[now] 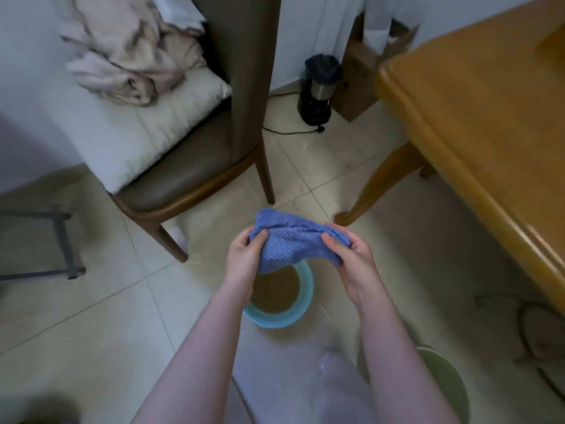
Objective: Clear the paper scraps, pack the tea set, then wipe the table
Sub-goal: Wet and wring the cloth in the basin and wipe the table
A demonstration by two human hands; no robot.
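A blue waffle-weave cloth (293, 240) is bunched between both hands, held over a light blue basin (301, 313) of brownish water on the floor. My left hand (244, 255) grips the cloth's left end. Its right end is gripped by my right hand (351, 258). The wooden table (477, 117) stands to the right, its top bare in the part I see. No tea set or paper scraps are in view.
A brown chair (195, 166) with a white cushion and crumpled beige fabric stands at the upper left. A black appliance (319, 90) with a cord sits on the tiled floor by the wall. A green bin (449, 381) is at the lower right. A metal frame (61, 240) is at the left.
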